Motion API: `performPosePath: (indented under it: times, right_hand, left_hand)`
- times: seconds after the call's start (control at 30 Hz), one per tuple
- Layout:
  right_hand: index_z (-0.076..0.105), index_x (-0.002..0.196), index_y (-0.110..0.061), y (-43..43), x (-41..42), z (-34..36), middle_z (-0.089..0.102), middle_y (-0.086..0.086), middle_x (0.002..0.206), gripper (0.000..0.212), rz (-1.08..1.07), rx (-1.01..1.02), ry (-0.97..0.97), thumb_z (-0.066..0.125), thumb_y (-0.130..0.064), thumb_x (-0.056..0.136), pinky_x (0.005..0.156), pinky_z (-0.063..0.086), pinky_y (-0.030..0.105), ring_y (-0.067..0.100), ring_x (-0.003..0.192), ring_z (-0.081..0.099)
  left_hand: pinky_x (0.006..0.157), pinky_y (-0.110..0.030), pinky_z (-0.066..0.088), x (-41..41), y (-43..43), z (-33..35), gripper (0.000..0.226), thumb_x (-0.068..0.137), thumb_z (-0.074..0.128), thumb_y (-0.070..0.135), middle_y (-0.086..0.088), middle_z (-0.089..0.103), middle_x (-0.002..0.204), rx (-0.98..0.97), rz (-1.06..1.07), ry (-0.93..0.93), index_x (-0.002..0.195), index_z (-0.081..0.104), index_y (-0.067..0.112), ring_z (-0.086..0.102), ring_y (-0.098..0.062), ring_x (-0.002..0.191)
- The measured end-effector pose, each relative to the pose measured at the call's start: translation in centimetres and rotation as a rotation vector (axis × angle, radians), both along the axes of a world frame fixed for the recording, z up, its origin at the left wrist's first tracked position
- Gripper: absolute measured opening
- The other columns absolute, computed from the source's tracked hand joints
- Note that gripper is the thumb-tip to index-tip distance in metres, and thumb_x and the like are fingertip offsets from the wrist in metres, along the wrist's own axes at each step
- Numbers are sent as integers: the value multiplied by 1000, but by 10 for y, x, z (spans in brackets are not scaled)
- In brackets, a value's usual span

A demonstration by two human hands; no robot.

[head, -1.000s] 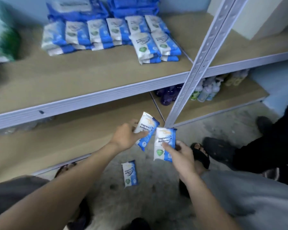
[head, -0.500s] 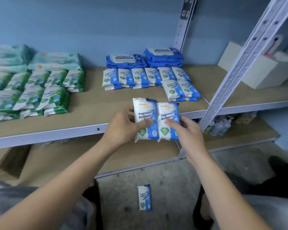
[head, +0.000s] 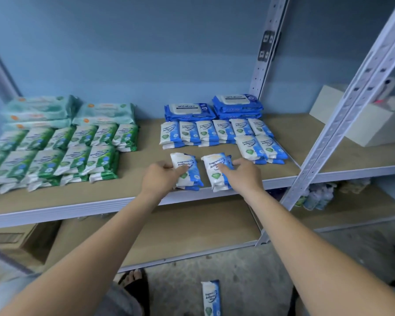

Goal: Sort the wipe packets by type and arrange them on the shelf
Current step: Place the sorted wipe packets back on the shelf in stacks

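While both arms reach forward, left hand [head: 161,176] grips left blue packet [head: 187,171], right hand [head: 243,173] grips right blue packet [head: 216,172] on shelf [head: 132,190]; green packets [head: 62,153] leftward.

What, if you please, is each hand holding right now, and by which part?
Each holds a small blue-and-white wipe packet on the shelf: left hand grips the left packet by its left edge, right hand the right packet by its right edge.
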State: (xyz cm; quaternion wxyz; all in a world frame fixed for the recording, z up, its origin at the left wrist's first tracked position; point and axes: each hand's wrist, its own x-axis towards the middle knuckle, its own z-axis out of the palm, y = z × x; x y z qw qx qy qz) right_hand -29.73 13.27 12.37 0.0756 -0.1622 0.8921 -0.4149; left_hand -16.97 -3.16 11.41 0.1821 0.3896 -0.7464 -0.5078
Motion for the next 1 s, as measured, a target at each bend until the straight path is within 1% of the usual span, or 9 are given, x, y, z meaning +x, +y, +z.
performPosePath:
  times: [0.2,0.27,0.3,0.37,0.47,0.57,0.7,0.83,1.0]
  right_hand:
    - [64,124,-17,16,9,-5,65,-2,117,36,67,-39,66,63,-38,95,74,42,23,12,101,57]
    - [67,120,-16,17,14,-4,65,-4,105,30,87,-53,68,62,-35,96,69,46,22,12,94,58]
    - [69,115,-16,15,15,-3,67,-4,101,27,99,-65,69,61,-34,96,72,50,26,14,93,61]
    - [71,107,-14,12,17,-1,72,0,100,24,136,-56,62,59,-33,97,82,55,37,20,97,66]
    - [69,112,-12,12,17,-1,72,4,109,30,188,15,95,56,-35,99,87,54,40,23,103,65]
    - [56,139,-27,24,18,-4,56,-9,137,51,269,27,217,63,-47,93,98,48,32,14,120,55]
    - [55,141,-33,38,21,-15,38,-13,153,53,484,194,436,70,-40,91,112,27,24,8,140,30]
    - [66,131,-23,33,15,-28,54,-2,140,37,425,159,551,68,-16,94,105,40,30,18,129,47]
    - [73,119,-19,34,-10,-30,66,-1,121,35,335,215,702,77,-11,85,91,52,41,25,108,57]
  left_hand:
    - [84,-39,54,8,-4,-9,55,80,76,50,-13,67,119,-129,-60,-2,116,67,8,65,-27,106]
    - [73,-34,52,8,0,-8,54,82,77,45,-17,63,120,-115,-71,26,117,67,5,70,-16,90]
    - [70,-35,51,7,4,-8,54,84,77,41,-19,60,120,-105,-77,36,116,64,-1,65,-11,63]
    - [69,-37,51,2,12,-9,52,88,74,35,-15,60,111,-99,-97,59,109,57,-9,43,0,95]
    - [59,-32,45,-1,14,-6,42,89,73,37,-7,68,82,-62,-133,70,102,61,-1,65,-13,76]
    - [78,-29,51,7,8,-9,43,83,78,46,10,70,93,-137,-194,59,116,62,24,69,-12,84]
    - [90,-25,55,17,0,-19,56,73,88,37,13,60,121,-320,-326,113,124,68,23,67,-4,96]
    - [84,-14,52,9,0,-23,53,72,90,28,10,62,121,-342,-341,121,121,71,22,67,-6,93]
    - [74,-1,44,-19,11,-26,52,73,90,24,7,62,117,-332,-343,144,121,70,19,65,1,87]
